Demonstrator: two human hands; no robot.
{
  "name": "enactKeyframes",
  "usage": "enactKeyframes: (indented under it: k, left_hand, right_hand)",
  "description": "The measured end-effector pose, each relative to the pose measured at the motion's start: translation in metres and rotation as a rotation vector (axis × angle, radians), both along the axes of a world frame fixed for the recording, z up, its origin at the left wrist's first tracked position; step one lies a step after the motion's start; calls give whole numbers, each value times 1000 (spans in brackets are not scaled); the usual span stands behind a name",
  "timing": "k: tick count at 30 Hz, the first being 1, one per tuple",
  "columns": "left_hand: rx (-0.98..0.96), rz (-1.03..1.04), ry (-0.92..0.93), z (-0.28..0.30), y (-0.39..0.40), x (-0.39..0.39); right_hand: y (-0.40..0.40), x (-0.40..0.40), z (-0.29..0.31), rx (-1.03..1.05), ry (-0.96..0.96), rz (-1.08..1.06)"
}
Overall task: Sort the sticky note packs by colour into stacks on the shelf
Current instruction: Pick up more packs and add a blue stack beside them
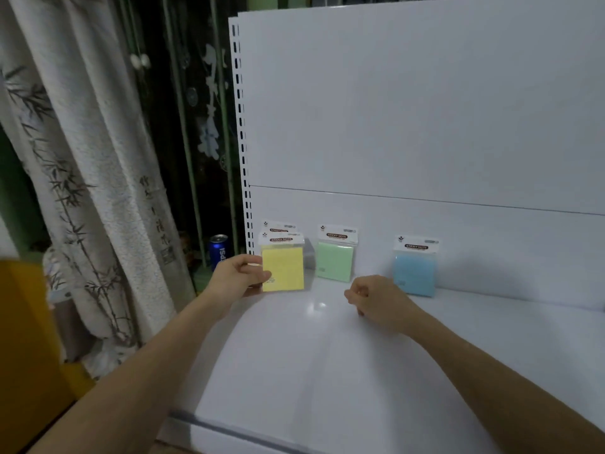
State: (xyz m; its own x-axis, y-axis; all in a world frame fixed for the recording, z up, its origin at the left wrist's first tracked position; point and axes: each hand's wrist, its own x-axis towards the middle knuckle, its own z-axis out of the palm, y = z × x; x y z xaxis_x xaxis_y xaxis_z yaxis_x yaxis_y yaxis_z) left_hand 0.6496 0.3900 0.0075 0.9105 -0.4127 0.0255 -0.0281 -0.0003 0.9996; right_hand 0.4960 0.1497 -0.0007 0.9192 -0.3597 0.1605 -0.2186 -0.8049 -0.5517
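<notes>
Two bare forearms reach in from the near edge of a white shelf (327, 371) toward its back panel. At the shelf's back left corner, the left hand (237, 276) grips a yellow sticky note pack (284, 269) by its left edge, thumb on the front and fingers behind, holding it upright. Right behind it stands another pack (278, 226), of which only the header card shows above the front one. Just beside these, along the back edge, a green sticky note pack (335, 258) leans against the panel. Well apart from it, farther right along the back edge, a blue sticky note pack (415, 271) leans the same way. Between the green and blue packs, nearer the camera, the right hand (376, 298) is curled into a loose fist with nothing in it.
</notes>
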Motion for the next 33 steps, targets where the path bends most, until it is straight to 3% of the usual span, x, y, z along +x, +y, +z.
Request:
enactKeyframes:
  k: [5,14,21,28,33]
  left_hand:
    - [19,39,16,-9,5,28]
    - [134,46,-68,-14,-11,66]
    - [240,116,-197,-17,-16,69]
    - [224,131,-233,-10,-15,58]
    - [501,40,-545,12,-12,43]
  right_hand:
    - [22,15,2,-131,111,-65]
    - [46,18,-23,-289,-11,-288]
    - [45,19,-23,-271,1,-289]
    - [48,18,-21,-280,4,-287]
    - [48,12,-9,-229,69,-265]
